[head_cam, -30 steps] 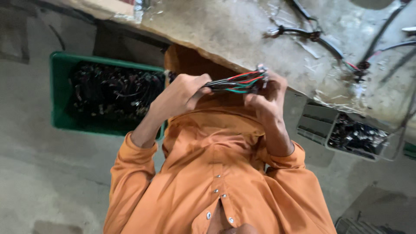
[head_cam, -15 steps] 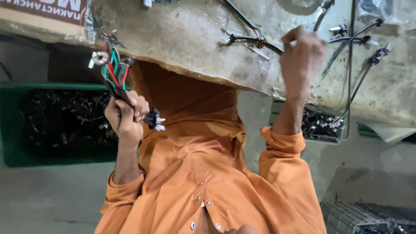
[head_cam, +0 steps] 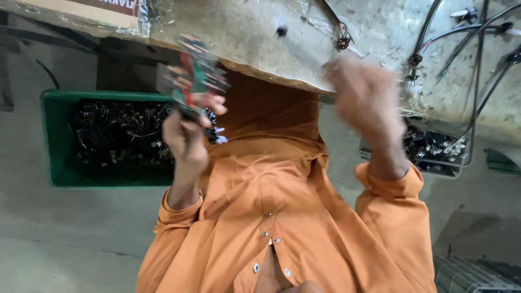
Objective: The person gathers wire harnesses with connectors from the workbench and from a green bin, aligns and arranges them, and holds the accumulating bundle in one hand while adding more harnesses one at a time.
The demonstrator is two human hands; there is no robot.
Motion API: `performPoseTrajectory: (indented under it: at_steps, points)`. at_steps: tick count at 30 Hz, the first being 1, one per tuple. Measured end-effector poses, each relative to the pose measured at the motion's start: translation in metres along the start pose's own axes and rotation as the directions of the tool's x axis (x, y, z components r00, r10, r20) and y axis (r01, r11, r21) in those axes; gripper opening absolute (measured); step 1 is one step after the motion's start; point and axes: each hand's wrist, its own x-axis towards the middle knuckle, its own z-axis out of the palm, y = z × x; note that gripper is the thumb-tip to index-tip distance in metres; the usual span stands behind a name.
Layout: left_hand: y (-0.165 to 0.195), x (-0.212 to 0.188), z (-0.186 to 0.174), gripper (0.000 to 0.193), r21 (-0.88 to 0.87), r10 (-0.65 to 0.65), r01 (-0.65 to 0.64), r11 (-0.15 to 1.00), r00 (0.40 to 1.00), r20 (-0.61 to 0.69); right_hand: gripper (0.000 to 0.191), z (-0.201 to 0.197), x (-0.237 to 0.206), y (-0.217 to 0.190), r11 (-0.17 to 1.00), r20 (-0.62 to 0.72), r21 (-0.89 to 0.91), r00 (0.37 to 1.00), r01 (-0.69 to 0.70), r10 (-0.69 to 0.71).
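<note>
- Light is soft and even, daylight-like, with no single source in view.
- The right hand point(head_cam: 364, 100) is smeared by motion blur; its fingers cannot be told apart.
- The left hand point(head_cam: 187, 135) is softer than the sleeve below it, and the wire bundle point(head_cam: 196, 76) it grips is streaked.
- The orange shirt point(head_cam: 282, 217) is sharp, folds and snaps crisp.
- Deep shadow lies under the table point(head_cam: 255, 49) edge and in the green crate point(head_cam: 54, 135).
- Mild glare shows on the tape at the table's top left.
</note>
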Motion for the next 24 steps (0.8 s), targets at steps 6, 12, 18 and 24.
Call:
performPoseTrajectory:
  at_steps: [6,12,18,24]
  points:
    - [-0.015,0.006,0.027,0.032,0.341,-0.013,-0.134,0.930,0.918,0.395,0.020,0.006,0.000,-0.067,0.914,0.153,0.350,0.950,0.207,-0.274]
    - [-0.056,-0.026,-0.003,0.024,0.350,-0.256,0.160,0.923,0.934,0.248,0.015,-0.018,-0.020,-0.038,0.852,0.313,0.522,0.920,0.040,-0.235]
    - [-0.076,-0.043,0.007,0.030,0.096,-0.259,0.242,0.966,0.925,0.279,0.024,0.002,-0.035,-0.031,0.705,0.296,0.708,0.897,0.024,-0.329]
    - [-0.056,-0.048,0.007,0.039,0.058,-0.321,0.325,0.944,0.863,0.391,0.026,0.031,-0.051,-0.028,0.281,0.271,0.926,0.962,-0.251,-0.035]
